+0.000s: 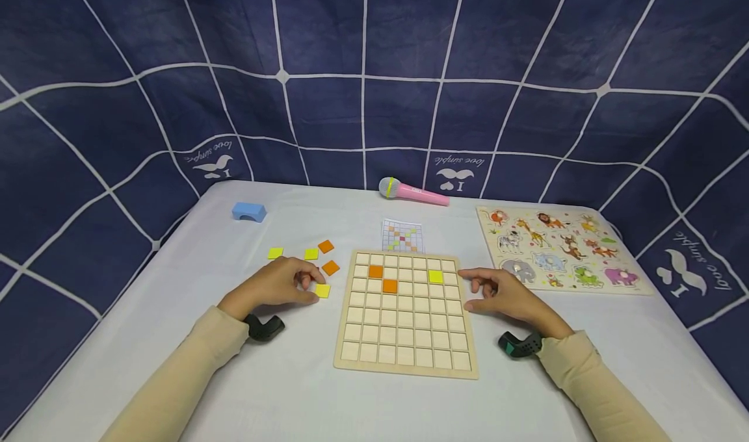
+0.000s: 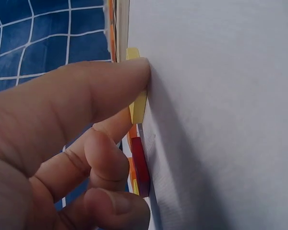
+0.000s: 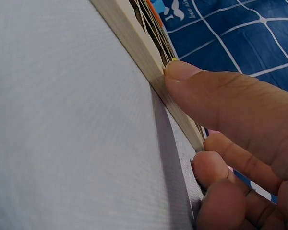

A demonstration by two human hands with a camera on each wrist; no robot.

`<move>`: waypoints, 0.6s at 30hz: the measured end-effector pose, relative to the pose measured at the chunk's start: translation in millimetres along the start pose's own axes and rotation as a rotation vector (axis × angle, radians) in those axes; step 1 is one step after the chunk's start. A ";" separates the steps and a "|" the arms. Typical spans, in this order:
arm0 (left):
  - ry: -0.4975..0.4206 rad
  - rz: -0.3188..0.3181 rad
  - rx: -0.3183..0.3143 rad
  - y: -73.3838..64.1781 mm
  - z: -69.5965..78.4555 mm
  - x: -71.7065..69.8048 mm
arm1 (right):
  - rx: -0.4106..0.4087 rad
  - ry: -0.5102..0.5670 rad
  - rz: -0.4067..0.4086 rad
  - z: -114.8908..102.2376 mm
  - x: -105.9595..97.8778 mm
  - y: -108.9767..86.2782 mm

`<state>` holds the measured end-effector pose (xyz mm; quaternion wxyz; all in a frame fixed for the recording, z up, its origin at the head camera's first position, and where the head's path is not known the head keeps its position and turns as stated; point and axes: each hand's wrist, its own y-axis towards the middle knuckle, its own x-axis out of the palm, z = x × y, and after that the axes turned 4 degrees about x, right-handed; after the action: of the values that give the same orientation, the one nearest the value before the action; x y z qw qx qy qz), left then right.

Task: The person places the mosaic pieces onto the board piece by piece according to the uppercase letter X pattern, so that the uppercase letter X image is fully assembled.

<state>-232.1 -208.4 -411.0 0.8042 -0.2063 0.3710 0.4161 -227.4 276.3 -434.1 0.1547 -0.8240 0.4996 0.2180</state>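
Note:
My left hand [image 1: 277,282] pinches a small yellow square tile [image 2: 138,108] between thumb and index finger, low over the cloth left of the board. Beyond it in the left wrist view is a red tile [image 2: 140,167], hidden by the hand in the head view. The wooden grid board [image 1: 406,368] lies flat in the middle, with two orange tiles [image 1: 389,286] and one yellow tile [image 1: 435,276] in its squares. At the board's right edge, my right hand [image 1: 504,291] touches the rim with thumb and index finger, its other fingers loosely bent.
Loose yellow tiles [image 1: 275,253] and orange tiles [image 1: 330,268] lie around the left hand. Behind the board is a coloured pattern card [image 1: 402,236], then a pink microphone [image 1: 417,193]. A blue arch block [image 1: 249,212] stands back left; an animal puzzle [image 1: 556,250] lies right.

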 end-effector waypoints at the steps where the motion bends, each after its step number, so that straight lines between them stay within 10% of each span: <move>1: -0.003 0.002 0.005 0.0 -0.2 0.2 | -0.001 0.000 0.000 0.0 0.0 -0.1; 18: 0.014 0.074 0.026 1.2 5.4 3.6 | -0.015 0.001 -0.001 2.7 -0.3 0.2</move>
<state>-229.5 -202.4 -410.4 0.7884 -0.1848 0.3892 0.4391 -228.3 277.7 -436.3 0.1483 -0.8256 0.4975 0.2211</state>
